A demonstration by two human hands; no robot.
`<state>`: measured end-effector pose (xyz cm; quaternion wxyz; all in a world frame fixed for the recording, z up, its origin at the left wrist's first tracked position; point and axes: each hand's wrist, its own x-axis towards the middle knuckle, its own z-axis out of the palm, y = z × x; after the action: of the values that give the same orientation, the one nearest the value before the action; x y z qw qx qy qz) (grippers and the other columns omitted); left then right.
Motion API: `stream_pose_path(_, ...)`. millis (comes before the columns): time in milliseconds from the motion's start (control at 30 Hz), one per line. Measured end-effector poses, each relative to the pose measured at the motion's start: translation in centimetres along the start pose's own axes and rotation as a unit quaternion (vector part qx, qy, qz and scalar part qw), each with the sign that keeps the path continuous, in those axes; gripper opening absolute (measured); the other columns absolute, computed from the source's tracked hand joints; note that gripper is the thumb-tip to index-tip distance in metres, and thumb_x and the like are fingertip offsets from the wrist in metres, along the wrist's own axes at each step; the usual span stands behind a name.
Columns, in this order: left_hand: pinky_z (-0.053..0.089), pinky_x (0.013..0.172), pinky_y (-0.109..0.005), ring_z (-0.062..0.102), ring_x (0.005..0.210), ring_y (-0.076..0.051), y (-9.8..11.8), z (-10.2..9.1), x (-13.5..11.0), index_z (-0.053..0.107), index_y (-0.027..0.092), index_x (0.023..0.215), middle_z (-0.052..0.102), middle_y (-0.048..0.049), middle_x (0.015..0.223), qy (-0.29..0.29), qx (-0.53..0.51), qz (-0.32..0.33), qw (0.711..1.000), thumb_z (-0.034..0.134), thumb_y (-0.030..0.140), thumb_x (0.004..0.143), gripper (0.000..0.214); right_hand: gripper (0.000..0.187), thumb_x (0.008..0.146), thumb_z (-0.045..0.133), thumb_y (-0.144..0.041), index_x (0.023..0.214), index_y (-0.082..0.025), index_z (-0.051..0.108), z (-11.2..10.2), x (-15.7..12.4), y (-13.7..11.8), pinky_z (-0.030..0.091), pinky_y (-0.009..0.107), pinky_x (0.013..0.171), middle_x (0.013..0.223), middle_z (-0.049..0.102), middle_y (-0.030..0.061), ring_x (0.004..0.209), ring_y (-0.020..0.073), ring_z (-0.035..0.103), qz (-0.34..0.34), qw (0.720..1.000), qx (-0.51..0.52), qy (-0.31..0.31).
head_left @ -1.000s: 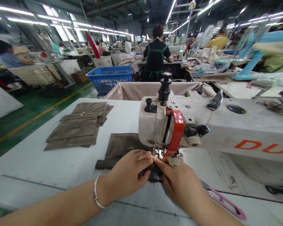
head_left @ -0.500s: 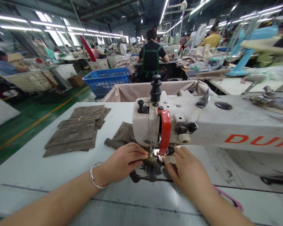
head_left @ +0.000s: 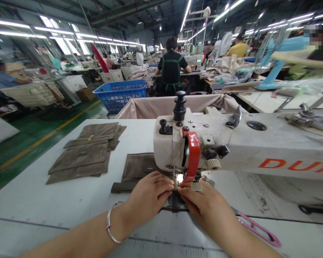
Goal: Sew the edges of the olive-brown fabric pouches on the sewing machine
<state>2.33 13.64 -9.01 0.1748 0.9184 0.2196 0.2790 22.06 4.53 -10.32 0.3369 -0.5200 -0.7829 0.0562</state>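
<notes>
A brown flat pouch (head_left: 136,165) with a small dark label lies left of the sewing machine (head_left: 188,143), partly hidden behind the machine head and my left hand. Its rolled near edge (head_left: 121,187) sticks out to the left. My left hand (head_left: 152,193), a silver bangle on its wrist, pinches the pouch material just in front of the lit needle area. Close against it, my right hand (head_left: 200,199) is closed at the presser foot, below the red guard (head_left: 193,156); whatever is between its fingertips is hidden. A pink-handled tool (head_left: 260,229) lies beside my right forearm.
Several brown pouches (head_left: 82,152) are stacked on the white table (head_left: 29,211) at left. A ruler scale (head_left: 161,245) runs along the near side. Behind the table stand a cloth-lined bin (head_left: 150,105) and a blue basket (head_left: 118,95). A co-worker (head_left: 172,66) sits beyond.
Both hands have come closer together at the needle. The pouch has turned and shifted toward me, showing its label. The pink-handled tool is more exposed.
</notes>
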Motion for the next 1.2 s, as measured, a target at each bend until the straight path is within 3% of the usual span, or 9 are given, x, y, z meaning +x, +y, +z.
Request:
stream_pose_path(333,0.054,0.092,-0.035,0.068,0.093,-0.02,-1.1,0.2,1.5,0.072,0.021,0.093,0.076,-0.0002,0.096,0.005,0.006,-0.015,1.0,0.068,0.009,0.085,0.015,0.027,0.092,0.052,-0.008,0.109,-0.018,0.069,0.6,0.7,0.6,0.057,0.04,0.082,0.106,0.069,0.0112,0.094,0.0254,0.064,0.006,0.998,-0.057,0.01)
stream_pose_path(700,0.054,0.093,-0.039,0.069,0.095,-0.021,-1.4,0.8,1.5,0.073,0.022,0.093,0.075,-0.0016,0.097,0.009,0.01,-0.041,0.999,0.066,0.009,0.085,0.017,0.032,0.092,0.049,-0.007,0.116,-0.017,0.067,0.6,0.8,0.4,0.056,0.044,0.081,0.108,0.068,0.0125,0.095,0.0283,0.062,0.024,0.998,-0.057,0.002)
stream_pose_path(967,0.055,0.092,-0.036,0.07,0.095,-0.02,-1.6,0.7,1.6,0.073,0.023,0.089,0.076,0.0006,0.095,-0.007,0.019,-0.062,0.998,0.068,0.009,0.083,0.016,0.029,0.089,0.048,-0.005,0.105,-0.017,0.069,0.7,1.0,0.0,0.055,0.045,0.082,0.105,0.067,0.0126,0.095,0.0289,0.061,0.049,0.998,-0.04,-0.01)
stream_pose_path(1100,0.058,0.083,-0.036,0.071,0.088,-0.022,-1.8,0.9,1.5,0.072,0.022,0.084,0.076,-0.0016,0.088,0.016,0.034,-0.05,0.998,0.063,0.009,0.082,0.016,0.028,0.085,0.051,-0.004,0.102,-0.018,0.068,0.7,1.2,-0.4,0.054,0.037,0.085,0.104,0.067,0.0101,0.097,0.0247,0.062,0.063,0.996,-0.06,-0.001)
stream_pose_path(1200,0.061,0.078,-0.034,0.072,0.083,-0.022,-2.2,1.0,1.2,0.072,0.024,0.084,0.076,-0.0006,0.086,0.036,0.052,-0.032,0.998,0.061,0.011,0.081,0.017,0.019,0.083,0.054,-0.008,0.089,-0.02,0.067,1.0,1.6,-0.4,0.053,0.031,0.087,0.106,0.069,0.0079,0.098,0.0217,0.063,0.057,0.995,-0.084,-0.007)
